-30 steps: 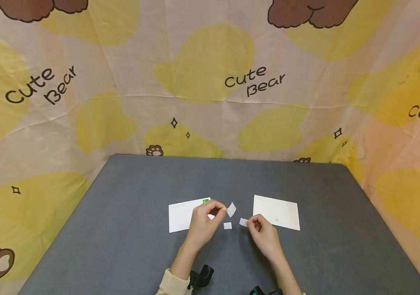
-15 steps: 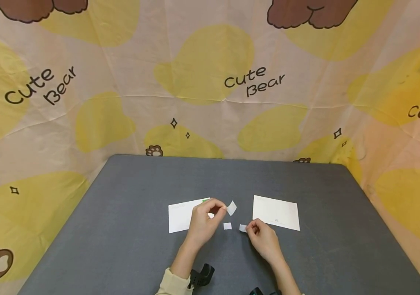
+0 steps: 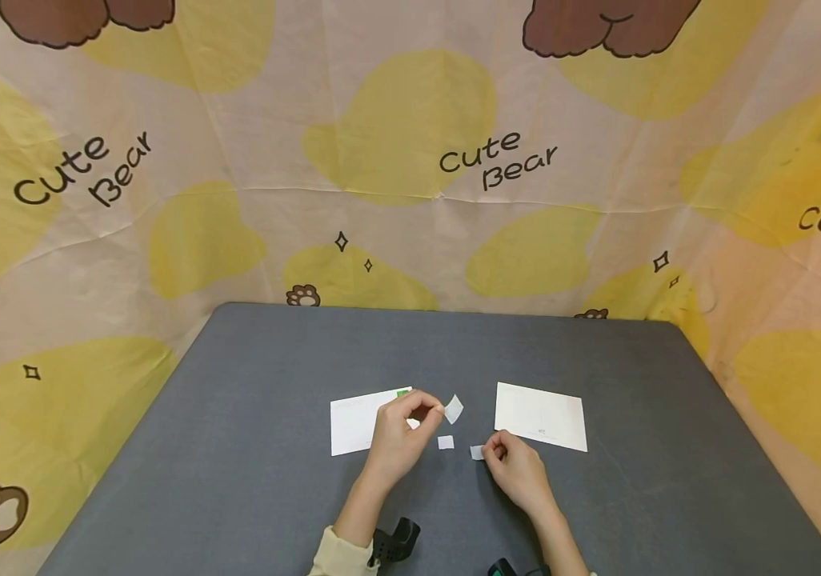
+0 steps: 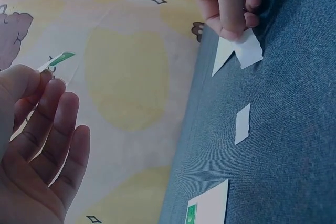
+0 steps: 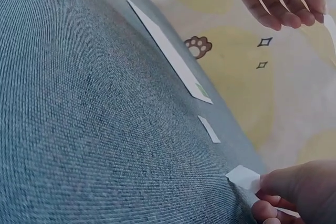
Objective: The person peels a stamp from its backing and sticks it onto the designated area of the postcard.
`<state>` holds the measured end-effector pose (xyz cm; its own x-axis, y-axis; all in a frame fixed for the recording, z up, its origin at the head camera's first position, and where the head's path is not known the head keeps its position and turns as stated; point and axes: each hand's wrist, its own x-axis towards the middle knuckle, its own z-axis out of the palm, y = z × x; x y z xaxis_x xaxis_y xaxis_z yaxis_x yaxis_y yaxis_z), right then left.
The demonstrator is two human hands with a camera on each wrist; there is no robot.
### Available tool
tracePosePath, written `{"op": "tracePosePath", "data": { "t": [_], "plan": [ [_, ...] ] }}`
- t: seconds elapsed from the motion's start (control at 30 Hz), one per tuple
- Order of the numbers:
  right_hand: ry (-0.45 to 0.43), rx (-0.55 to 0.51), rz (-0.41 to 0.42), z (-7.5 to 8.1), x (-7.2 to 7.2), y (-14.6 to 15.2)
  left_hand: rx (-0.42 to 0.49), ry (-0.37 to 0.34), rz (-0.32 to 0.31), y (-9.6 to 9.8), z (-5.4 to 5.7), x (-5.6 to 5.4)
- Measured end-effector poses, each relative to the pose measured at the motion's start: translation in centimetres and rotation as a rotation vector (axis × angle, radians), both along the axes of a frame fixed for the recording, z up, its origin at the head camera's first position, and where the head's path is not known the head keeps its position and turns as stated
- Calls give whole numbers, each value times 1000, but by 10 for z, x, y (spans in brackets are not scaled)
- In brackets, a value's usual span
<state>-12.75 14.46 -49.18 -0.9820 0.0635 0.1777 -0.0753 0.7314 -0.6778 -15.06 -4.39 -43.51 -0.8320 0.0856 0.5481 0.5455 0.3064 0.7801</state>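
My left hand [image 3: 398,440] pinches a small stamp [image 3: 454,410] between thumb and index finger, above the table. Its white side shows in the head view; green print on the stamp [image 4: 64,59] shows in the left wrist view. My right hand [image 3: 518,470] pinches a small torn-edged white paper piece [image 5: 244,177] close to the tabletop. A similar white slip [image 3: 446,442] lies flat between the hands. Behind my left hand is a white envelope [image 3: 351,424] with a green stamp [image 4: 191,214] at its corner; the hand hides part of it.
A second white envelope [image 3: 543,412], with a small faint mark near its lower edge, lies beyond my right hand. The dark grey table [image 3: 274,360] stretches to a patterned cloth backdrop [image 3: 396,120]. Black wrist devices [image 3: 398,540] sit near the front.
My right hand has come slightly nearer the front edge and lower with the paper piece. The left hand and the stamp in it have hardly moved.
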Motion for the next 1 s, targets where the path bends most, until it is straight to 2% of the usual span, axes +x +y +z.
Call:
{"op": "tracePosePath", "data": {
  "t": [0.37, 0.6, 0.77, 0.8, 0.87, 1.0],
  "plan": [
    [-2, 6, 7, 0, 0, 1, -9, 7, 9, 1, -2, 1],
    [31, -11, 4, 0, -1, 5, -22, 27, 8, 0, -3, 1],
    [-1, -48, -8, 2, -3, 7, -16, 15, 6, 0, -3, 0],
    [-8, -56, -11, 4, -4, 7, -15, 5, 9, 1, 2, 3],
    [-21, -70, -13, 6, -4, 7, -14, -2, 9, 1, 2, 3],
    [28, -99, 3, 11, -5, 7, -24, -21, 17, 2, 3, 3]
  ]
}}
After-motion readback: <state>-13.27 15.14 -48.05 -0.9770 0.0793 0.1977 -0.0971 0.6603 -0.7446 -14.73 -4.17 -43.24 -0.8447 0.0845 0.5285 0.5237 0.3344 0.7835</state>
